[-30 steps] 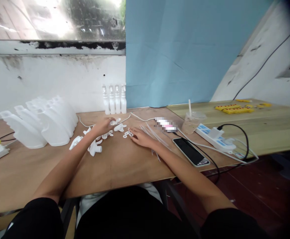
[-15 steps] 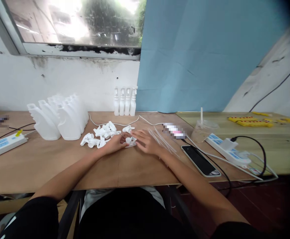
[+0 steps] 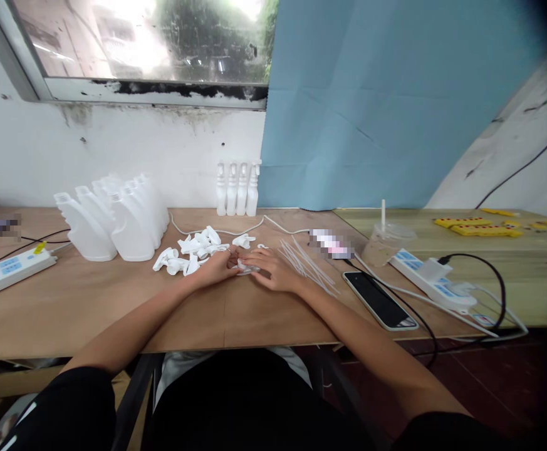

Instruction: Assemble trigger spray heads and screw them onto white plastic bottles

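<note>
My left hand [image 3: 217, 268] is curled nearly closed, thumb and fingertips pinching a small white plastic piece [image 3: 246, 268] low over the middle of the bench [image 3: 193, 326]. My right hand [image 3: 277, 270] is partly bent and meets it from the other side; how far it closes on the piece, I cannot tell, as my fingers hide much of it. I judge the piece light and stiff, a bit slick, with thin parts that might bend under a hard squeeze. The thickest part of its body looks the safest hold, thumb below and fingers over.

Just beyond my fingers lies a single white spray head [image 3: 244, 240]; a loose heap of spray heads [image 3: 198, 247] sits by my left hand, tangled enough to snag. Thin clear tubes [image 3: 308, 266] fan out beside my right hand and could roll under my wrist. A white cable [image 3: 249, 230] runs behind all this. Further right, a phone [image 3: 379, 300] lies towards the front edge, with a plastic cup [image 3: 388, 245] and a power strip [image 3: 430, 282] past it. Four slim spray bottles [image 3: 237, 191] stand at the back edge, and open-necked bottles [image 3: 132, 228] crowd the back left.
</note>
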The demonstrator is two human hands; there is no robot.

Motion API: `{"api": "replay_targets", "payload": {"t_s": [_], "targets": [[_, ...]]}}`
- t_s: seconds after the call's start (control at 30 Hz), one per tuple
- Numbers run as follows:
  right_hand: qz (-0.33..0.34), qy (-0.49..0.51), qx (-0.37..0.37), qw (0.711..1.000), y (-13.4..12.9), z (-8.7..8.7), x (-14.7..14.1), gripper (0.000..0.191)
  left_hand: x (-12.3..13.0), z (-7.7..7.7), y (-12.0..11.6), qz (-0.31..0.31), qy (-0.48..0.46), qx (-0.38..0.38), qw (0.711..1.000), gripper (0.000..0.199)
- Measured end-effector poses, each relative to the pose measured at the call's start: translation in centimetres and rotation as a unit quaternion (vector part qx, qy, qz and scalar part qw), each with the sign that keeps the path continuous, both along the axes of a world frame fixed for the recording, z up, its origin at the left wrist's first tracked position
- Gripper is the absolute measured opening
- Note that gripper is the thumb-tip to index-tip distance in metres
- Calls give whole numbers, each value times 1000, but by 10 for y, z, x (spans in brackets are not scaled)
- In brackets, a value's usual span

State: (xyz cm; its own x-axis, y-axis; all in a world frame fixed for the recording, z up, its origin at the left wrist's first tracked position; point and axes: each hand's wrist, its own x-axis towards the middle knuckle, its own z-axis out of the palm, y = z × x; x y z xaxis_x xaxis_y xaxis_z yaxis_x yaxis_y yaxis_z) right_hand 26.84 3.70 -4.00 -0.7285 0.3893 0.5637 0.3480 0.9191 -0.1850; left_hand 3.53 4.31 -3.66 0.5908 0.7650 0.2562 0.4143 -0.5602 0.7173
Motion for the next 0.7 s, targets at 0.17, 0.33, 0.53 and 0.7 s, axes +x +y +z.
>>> {"api": "replay_targets", "payload": {"t_s": [0.17, 0.33, 0.53, 0.7], "targets": [[-24, 4, -4, 1000, 2, -1, -2, 31, -2, 0, -1, 17, 78, 59, 995, 25], [-45, -16, -51, 998, 6, -7, -3, 34, -1, 1, -6, 38, 116, 98, 988, 27], [-60, -20, -68, 996, 7, -8, 0, 25, 3, 0, -13, 60, 205, 150, 965, 36], [-46, -20, -88, 995, 5, -5, 0, 26, 9, -1, -16, 73, 224, 166, 957, 37]]}}
